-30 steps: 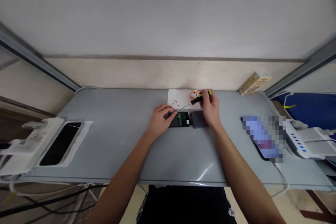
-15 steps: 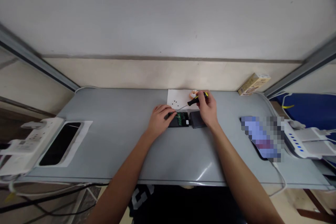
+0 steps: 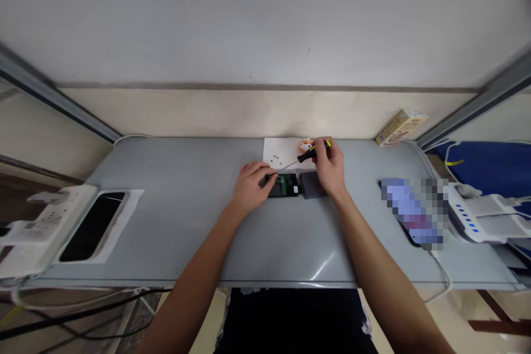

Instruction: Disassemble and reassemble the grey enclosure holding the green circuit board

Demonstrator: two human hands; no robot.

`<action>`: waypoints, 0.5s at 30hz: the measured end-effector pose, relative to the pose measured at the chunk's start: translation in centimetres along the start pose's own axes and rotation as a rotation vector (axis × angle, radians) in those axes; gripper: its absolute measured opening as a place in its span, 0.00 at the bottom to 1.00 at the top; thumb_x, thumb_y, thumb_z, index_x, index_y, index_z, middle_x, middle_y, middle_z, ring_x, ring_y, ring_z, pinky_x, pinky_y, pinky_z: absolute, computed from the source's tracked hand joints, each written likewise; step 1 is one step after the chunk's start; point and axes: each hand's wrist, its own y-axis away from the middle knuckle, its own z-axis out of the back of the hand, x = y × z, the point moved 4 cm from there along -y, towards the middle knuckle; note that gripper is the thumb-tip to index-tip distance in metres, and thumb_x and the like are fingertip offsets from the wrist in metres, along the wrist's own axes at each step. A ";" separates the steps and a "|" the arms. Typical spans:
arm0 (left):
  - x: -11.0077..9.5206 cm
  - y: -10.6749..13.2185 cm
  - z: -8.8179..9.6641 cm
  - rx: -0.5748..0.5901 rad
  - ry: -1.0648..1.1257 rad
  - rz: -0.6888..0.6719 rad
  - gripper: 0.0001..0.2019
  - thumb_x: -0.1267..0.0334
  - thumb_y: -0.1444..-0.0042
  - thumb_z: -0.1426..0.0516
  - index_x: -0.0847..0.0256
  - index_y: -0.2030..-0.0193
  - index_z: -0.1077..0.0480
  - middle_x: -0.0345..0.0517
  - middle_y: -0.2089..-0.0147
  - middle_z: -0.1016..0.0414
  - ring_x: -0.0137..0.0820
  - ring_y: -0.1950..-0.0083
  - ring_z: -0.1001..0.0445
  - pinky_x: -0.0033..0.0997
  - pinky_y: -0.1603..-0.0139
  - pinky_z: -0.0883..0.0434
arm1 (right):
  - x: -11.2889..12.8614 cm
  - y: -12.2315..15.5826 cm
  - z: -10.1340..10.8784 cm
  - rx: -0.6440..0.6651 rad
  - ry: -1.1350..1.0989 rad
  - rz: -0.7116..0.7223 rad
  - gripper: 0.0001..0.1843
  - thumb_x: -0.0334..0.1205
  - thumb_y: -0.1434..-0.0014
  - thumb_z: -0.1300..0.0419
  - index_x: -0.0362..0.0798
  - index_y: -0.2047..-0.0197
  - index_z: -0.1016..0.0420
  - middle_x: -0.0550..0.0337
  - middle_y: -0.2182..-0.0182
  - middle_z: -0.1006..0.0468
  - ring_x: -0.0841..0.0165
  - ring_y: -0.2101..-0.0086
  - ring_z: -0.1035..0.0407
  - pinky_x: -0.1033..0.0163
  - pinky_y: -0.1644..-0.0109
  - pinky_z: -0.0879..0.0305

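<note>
My right hand [image 3: 329, 168] is closed round the black and yellow handle of a screwdriver [image 3: 307, 154]. Its thin shaft slants down to the left, and the tip meets the fingers of my left hand [image 3: 253, 185]. That hand grips the left end of an open black case [image 3: 290, 191] with a green circuit board [image 3: 282, 181] inside; whether a screw is at the tip is hidden. Touching or close to my right hand lies a dark grey rectangular piece [image 3: 311, 185], just right of the case. Several small dark screws [image 3: 276, 160] lie on white paper [image 3: 269, 146] behind.
An orange and white round figure [image 3: 306, 145] sits on the paper. To the left are a phone [image 3: 93, 227] and a white power strip [image 3: 66, 215]. On the right lie a lit, blurred phone [image 3: 410, 213], a charger [image 3: 468, 215] and a small box [image 3: 400, 128].
The camera view has shifted slightly. My right hand and the screwdriver handle have tilted a little, while the tip stays at my left fingers. The case stays in place.
</note>
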 end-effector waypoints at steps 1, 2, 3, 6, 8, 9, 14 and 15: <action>0.0 0.0 0.1 0.001 0.001 0.000 0.05 0.63 0.33 0.41 0.57 0.58 0.23 0.44 0.57 0.20 0.35 0.54 0.23 0.42 0.46 0.31 | 0.0 0.0 0.0 -0.001 -0.002 0.000 0.19 0.58 0.34 0.42 0.50 0.62 0.25 0.64 0.72 0.27 0.73 0.74 0.34 0.67 0.70 0.34; 0.0 0.0 0.1 0.003 0.001 0.003 0.05 0.63 0.33 0.41 0.57 0.58 0.23 0.44 0.57 0.21 0.35 0.53 0.23 0.42 0.46 0.31 | 0.0 0.0 0.0 -0.001 -0.001 0.002 0.19 0.58 0.34 0.42 0.50 0.62 0.25 0.64 0.73 0.27 0.73 0.74 0.34 0.67 0.70 0.34; 0.0 0.1 0.2 0.006 0.000 0.007 0.05 0.63 0.33 0.42 0.57 0.58 0.23 0.44 0.57 0.21 0.35 0.53 0.23 0.42 0.46 0.31 | 0.0 0.1 0.0 0.000 0.002 0.003 0.19 0.58 0.34 0.42 0.50 0.62 0.25 0.64 0.73 0.27 0.73 0.74 0.34 0.67 0.70 0.34; 0.1 0.1 0.2 0.022 -0.003 0.024 0.06 0.62 0.32 0.42 0.56 0.57 0.23 0.45 0.56 0.21 0.35 0.53 0.23 0.42 0.46 0.30 | -0.1 0.1 0.0 0.004 0.018 0.009 0.19 0.58 0.34 0.42 0.50 0.62 0.25 0.64 0.74 0.28 0.73 0.74 0.34 0.66 0.69 0.34; 0.2 0.2 0.1 0.048 -0.009 0.031 0.07 0.62 0.32 0.43 0.56 0.57 0.23 0.45 0.55 0.21 0.35 0.52 0.23 0.43 0.45 0.30 | -0.1 0.1 0.0 0.002 0.028 0.016 0.20 0.59 0.34 0.42 0.50 0.62 0.25 0.64 0.73 0.27 0.73 0.74 0.34 0.66 0.69 0.34; 0.2 0.2 0.0 0.063 -0.013 0.034 0.07 0.62 0.32 0.43 0.56 0.56 0.23 0.46 0.54 0.21 0.36 0.52 0.23 0.43 0.44 0.30 | -0.1 0.1 0.0 0.003 0.033 0.018 0.20 0.59 0.34 0.42 0.50 0.62 0.25 0.64 0.73 0.27 0.72 0.74 0.34 0.66 0.69 0.34; 0.1 0.2 0.0 0.115 -0.028 0.029 0.08 0.62 0.31 0.44 0.55 0.56 0.22 0.46 0.53 0.21 0.36 0.51 0.23 0.44 0.44 0.31 | -0.2 0.2 -0.1 0.024 0.054 0.027 0.21 0.60 0.35 0.42 0.50 0.62 0.26 0.63 0.72 0.27 0.72 0.73 0.34 0.66 0.69 0.34; 0.0 0.2 0.1 0.121 -0.033 0.024 0.08 0.61 0.31 0.44 0.54 0.56 0.22 0.46 0.53 0.21 0.37 0.50 0.23 0.44 0.43 0.31 | -0.2 0.2 -0.2 0.028 0.058 0.032 0.21 0.60 0.35 0.42 0.51 0.61 0.26 0.63 0.72 0.27 0.72 0.73 0.34 0.66 0.69 0.34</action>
